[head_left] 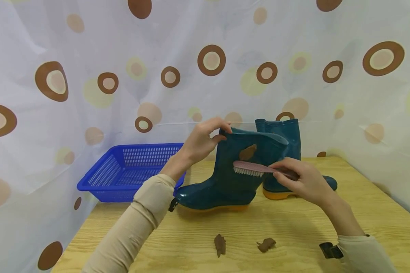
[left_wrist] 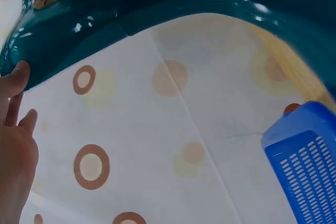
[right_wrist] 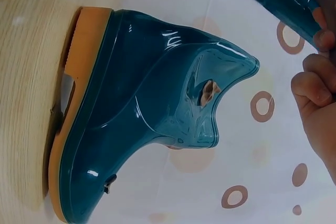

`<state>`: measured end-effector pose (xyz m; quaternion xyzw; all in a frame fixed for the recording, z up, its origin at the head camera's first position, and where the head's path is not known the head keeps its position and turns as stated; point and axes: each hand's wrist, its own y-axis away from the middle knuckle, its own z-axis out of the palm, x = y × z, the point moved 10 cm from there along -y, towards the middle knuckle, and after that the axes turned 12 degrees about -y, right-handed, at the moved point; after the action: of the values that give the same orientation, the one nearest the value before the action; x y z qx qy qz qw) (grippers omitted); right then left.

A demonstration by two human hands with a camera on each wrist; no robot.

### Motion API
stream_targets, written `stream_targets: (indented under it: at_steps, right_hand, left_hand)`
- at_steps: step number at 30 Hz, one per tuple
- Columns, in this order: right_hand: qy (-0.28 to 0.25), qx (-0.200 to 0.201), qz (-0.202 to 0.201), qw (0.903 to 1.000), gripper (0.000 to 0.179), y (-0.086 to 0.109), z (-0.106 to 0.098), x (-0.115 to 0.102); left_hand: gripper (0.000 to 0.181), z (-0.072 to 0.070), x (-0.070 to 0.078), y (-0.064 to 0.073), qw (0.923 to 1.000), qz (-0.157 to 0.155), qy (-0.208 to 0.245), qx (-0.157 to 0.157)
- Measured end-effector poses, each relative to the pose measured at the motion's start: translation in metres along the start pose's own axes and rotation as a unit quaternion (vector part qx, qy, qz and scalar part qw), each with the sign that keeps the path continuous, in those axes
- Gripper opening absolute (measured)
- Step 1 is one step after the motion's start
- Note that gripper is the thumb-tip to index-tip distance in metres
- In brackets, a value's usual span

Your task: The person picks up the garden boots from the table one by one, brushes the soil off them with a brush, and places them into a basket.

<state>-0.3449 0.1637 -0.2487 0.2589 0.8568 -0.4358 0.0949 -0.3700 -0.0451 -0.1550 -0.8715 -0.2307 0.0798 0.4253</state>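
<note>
A dark teal rubber boot [head_left: 205, 191] with an orange sole points its toe left in the head view. My left hand [head_left: 203, 140] pinches its upper rim between thumb and fingers. On the shaft is a brown mud-like patch [head_left: 247, 152]. My right hand [head_left: 304, 180] grips the handle of a pink scrub brush [head_left: 251, 167], whose white bristles face down just below that patch. Whether the bristles touch the boot, I cannot tell. A matching boot [right_wrist: 121, 98] stands upright behind, with a brown patch [right_wrist: 209, 93] on its shaft.
Two brown pieces [head_left: 220, 245] lie on the wooden table [head_left: 177, 242] near its front. At the back left stands a blue perforated basket [head_left: 106, 196]. A white sheet [head_left: 177, 34] with brown and yellow circles hangs behind and along the sides.
</note>
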Motion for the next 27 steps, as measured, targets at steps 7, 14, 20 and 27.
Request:
stream_targets:
  at_steps: [7,14,20,27]
  right_hand:
    - [-0.011,-0.018,-0.036,0.9991,0.036,-0.002,0.009,-0.004]
    - [-0.007,-0.026,-0.033,0.9991,0.034,-0.002,0.011,-0.003]
    - [-0.007,-0.030,-0.025,0.9992,0.032,-0.001,0.013,-0.003]
    - [-0.003,-0.033,-0.019,0.9993,0.032,-0.002,0.014,-0.002]
  left_hand:
    - [0.019,-0.004,-0.018,0.021,0.9985,-0.055,-0.001,0.004]
    - [0.023,-0.007,-0.021,0.032,0.9985,-0.044,0.031,0.009]
    - [0.023,-0.009,-0.026,0.042,0.9971,-0.050,0.056,0.011]
    - [0.031,-0.008,-0.027,0.047,0.9951,-0.054,0.082,0.007]
